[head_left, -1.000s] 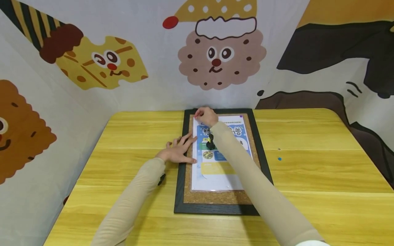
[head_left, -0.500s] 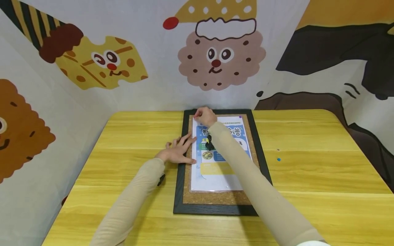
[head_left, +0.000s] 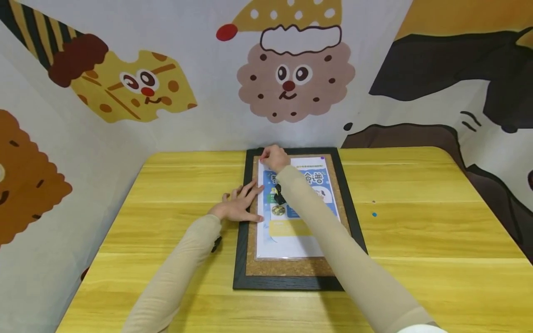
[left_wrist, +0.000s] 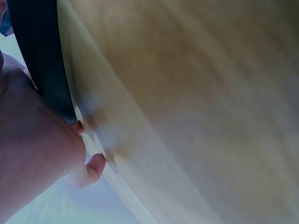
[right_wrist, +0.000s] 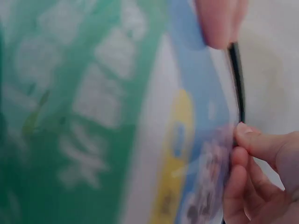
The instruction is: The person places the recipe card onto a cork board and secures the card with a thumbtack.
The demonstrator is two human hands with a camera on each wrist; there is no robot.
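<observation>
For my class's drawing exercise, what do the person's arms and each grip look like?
Plain beige sleeves reach both wrists; white cloth edges the right one. A small black object sits by each wrist. The left grip and right grip wear no gloves.

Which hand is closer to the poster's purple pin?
The right hand, across the top of the poster from the purple pin. The left hand is lower, at the poster's left edge.

We wear long, plain beige sleeves, the left sleeve [head_left: 181,270] softly creased, the right sleeve [head_left: 333,236] meeting white cloth [head_left: 422,329] at its near end. A black piece [head_left: 216,244] sits by our left wrist; our hands [head_left: 236,208] are bare.
</observation>
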